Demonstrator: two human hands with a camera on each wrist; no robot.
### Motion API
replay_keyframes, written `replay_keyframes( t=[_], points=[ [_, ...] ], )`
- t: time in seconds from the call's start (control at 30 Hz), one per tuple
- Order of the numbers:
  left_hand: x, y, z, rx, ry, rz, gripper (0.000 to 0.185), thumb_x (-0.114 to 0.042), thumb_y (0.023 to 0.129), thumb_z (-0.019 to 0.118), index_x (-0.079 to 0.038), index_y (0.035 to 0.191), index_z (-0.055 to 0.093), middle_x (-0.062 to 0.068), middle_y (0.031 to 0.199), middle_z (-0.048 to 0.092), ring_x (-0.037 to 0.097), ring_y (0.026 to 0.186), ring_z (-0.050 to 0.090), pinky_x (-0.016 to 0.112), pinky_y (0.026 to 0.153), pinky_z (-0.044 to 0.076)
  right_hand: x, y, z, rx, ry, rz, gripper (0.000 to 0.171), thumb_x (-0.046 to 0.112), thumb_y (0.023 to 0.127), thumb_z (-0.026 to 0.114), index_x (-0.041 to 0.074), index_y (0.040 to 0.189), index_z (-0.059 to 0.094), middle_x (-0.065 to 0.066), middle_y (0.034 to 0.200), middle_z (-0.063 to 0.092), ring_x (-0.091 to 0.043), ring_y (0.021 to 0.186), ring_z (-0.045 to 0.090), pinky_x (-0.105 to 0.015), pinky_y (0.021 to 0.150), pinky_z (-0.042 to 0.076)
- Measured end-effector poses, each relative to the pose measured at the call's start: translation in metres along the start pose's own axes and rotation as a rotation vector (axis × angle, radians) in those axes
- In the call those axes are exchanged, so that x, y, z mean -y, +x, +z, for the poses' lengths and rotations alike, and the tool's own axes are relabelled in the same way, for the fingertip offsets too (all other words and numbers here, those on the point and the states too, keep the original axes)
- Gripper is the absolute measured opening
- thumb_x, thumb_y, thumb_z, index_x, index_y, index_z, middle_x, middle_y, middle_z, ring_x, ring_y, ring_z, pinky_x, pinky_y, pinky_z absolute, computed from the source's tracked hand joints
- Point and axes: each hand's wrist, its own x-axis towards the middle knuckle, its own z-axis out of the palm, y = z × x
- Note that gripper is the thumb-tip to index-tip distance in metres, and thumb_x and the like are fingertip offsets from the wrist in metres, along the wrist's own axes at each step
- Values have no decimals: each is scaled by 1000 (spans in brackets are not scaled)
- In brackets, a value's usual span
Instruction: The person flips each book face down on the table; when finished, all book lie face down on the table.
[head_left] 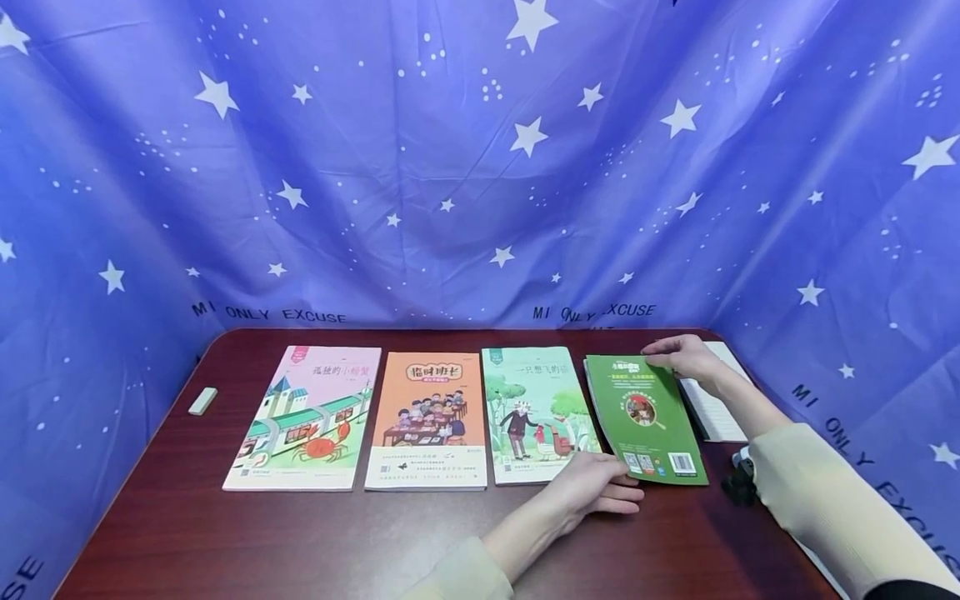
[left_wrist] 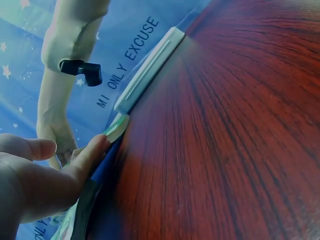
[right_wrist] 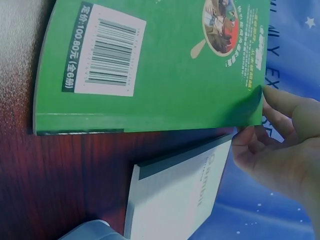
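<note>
A green book (head_left: 651,425) lies back cover up at the right end of a row of books; its barcode shows large in the right wrist view. My right hand (head_left: 678,357) pinches its far right corner, thumb (right_wrist: 285,102) on the cover and fingers curled beneath. At the near left corner, my left hand (head_left: 588,492) touches the book with fairly straight fingers. In the left wrist view, the left hand (left_wrist: 55,170) has its thumb apart from the finger at the book's edge. Just left lies a pale green book (head_left: 536,417) with animals on its cover.
Farther left lie an orange book (head_left: 427,417) and a pink-topped book (head_left: 307,417) with a crab. A white eraser-like block (head_left: 202,401) sits near the table's left edge. A white notepad (right_wrist: 175,195) lies right of the green book. Starry blue curtains (head_left: 480,167) enclose the dark red table (head_left: 300,542).
</note>
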Motion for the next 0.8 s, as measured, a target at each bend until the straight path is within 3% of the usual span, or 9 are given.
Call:
replay_keyframes(
  t=[0.17, 0.27, 0.37, 0.57, 0.8],
  points=[
    [1, 2, -3, 10, -99, -36, 27, -9, 98, 57, 6, 120, 59, 21, 114, 65, 45, 113, 71, 47, 91, 63, -5, 3, 1, 8, -23, 14, 47, 18, 104, 58, -11, 140, 53, -32, 149, 49, -8, 91, 62, -28, 77, 55],
    [1, 1, -3, 20, -153, -45, 29, -9, 98, 57, 7, 122, 56, 21, 119, 61, 48, 118, 67, 51, 95, 61, -8, 4, 1, 14, -36, 19, 44, 16, 105, 54, -11, 141, 51, -34, 162, 27, -8, 98, 59, -27, 80, 53],
    [0, -1, -3, 24, -186, -52, 30, -9, 97, 57, 5, 123, 54, 22, 124, 59, 48, 121, 65, 53, 98, 60, -11, 6, 1, 19, -36, 22, 42, 13, 106, 51, -11, 141, 51, -34, 165, 20, -8, 99, 58, -27, 80, 51],
    [-3, -7, -4, 43, -212, -61, 25, -10, 97, 57, 2, 119, 53, 23, 129, 56, 49, 125, 62, 55, 102, 57, -14, 9, 0, 41, -31, 13, 44, 3, 103, 43, -11, 144, 48, -34, 165, 20, -10, 98, 58, -29, 80, 51],
    [-4, -10, -3, 61, -216, -64, 16, -12, 97, 57, -3, 111, 54, 24, 135, 53, 49, 127, 60, 56, 103, 56, -17, 11, 0, 47, -6, -11, 50, -4, 96, 37, -13, 145, 45, -37, 153, 43, -8, 103, 60, -29, 83, 54]
  ],
)
